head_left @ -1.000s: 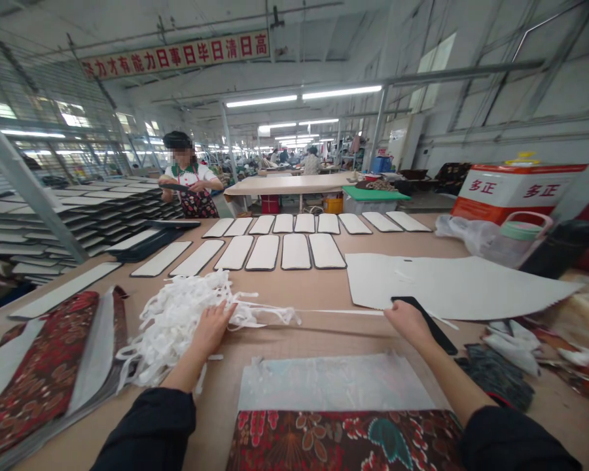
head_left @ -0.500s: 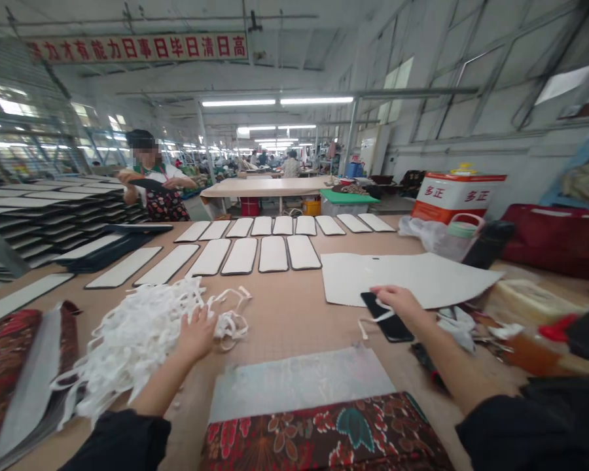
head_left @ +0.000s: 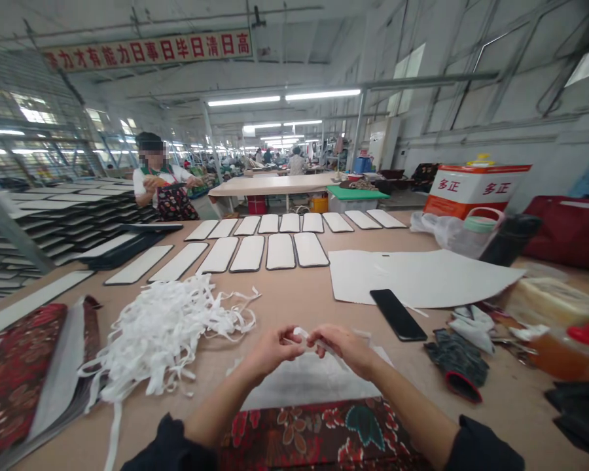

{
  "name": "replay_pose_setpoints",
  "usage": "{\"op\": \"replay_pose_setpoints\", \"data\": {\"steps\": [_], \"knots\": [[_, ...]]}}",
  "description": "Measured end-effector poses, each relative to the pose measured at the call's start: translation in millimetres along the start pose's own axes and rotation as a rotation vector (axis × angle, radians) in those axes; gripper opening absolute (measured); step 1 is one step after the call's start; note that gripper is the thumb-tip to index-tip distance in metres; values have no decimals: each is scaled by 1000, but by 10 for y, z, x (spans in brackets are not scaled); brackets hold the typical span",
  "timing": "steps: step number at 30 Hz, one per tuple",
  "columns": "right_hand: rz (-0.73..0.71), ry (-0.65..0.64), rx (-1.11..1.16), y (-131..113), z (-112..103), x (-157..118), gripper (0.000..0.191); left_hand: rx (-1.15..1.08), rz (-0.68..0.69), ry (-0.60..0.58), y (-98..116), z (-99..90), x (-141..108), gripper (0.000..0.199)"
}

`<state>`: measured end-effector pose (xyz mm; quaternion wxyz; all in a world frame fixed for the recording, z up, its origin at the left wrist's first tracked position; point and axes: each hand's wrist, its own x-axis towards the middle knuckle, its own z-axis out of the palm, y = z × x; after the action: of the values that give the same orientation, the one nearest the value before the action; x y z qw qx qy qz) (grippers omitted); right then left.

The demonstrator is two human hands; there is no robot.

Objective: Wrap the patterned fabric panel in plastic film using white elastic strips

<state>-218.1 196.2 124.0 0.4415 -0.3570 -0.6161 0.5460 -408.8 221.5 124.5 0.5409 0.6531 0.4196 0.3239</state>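
Observation:
A white strip (head_left: 298, 332) is pinched between my two hands, which are close together over a pale sheet (head_left: 294, 386). My left hand (head_left: 276, 348) grips one part of it with closed fingers. Fingers of my right hand (head_left: 340, 345) close on the same strip, from which a length trails down to the right. Below them lies dark red flowered fabric (head_left: 319, 432). To the left of my hands is a tangled pile of white strips (head_left: 161, 327). A black phone (head_left: 397, 315) lies to the right.
Two rows of white rounded panels (head_left: 281, 252) lie beyond the pile. A large white sheet (head_left: 417, 278), a dark glove (head_left: 459, 363) and a red-and-white can (head_left: 476, 190) are on the right. Across the table at the left stands a person (head_left: 169, 186) holding something dark.
My left hand has left the white pile and my right hand has left the phone. Both have come together in front of me, holding a white strip. The view has shifted slightly.

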Motion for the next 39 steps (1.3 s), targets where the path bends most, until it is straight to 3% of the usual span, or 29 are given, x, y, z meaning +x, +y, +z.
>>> {"op": "replay_pose_setpoints", "data": {"steps": [4, 8, 13, 16, 19, 22, 26, 28, 31, 35, 39], "knots": [[33, -34, -179, 22, 114, 26, 28, -253, -77, 7, -14, -41, -69, 34], [111, -27, -218, 87, 77, 58, 20, -361, -144, 115, -84, -170, -119, 31], [178, 50, -518, 195, -382, 5, 24, -325, -183, 352, -360, -495, -198, 27], [170, 103, -769, 337, -659, -56, 24, -258, -240, 431, -589, -622, -264, 29], [112, 143, -985, 505, -751, -126, 24, -139, -264, 455, -778, -648, -334, 25], [-44, 235, -1196, 569, -679, -214, 28, 93, -207, 477, -885, -643, -411, 18], [-378, 307, -1354, 417, -517, -328, 30, 327, -90, 475, -961, -690, -507, 16], [-440, 290, -1370, 344, -456, -344, 30, 345, -88, 467, -1002, -730, -533, 17], [-300, 295, -1338, 411, -414, -295, 28, 393, -105, 469, -1069, -780, -530, 18], [-12, 264, -1147, 763, -448, -195, 25, 552, -136, 469, -1129, -799, -474, 16], [112, 248, -1036, 1002, -496, -145, 24, 679, -217, 481, -1122, -778, -425, 13]]}}
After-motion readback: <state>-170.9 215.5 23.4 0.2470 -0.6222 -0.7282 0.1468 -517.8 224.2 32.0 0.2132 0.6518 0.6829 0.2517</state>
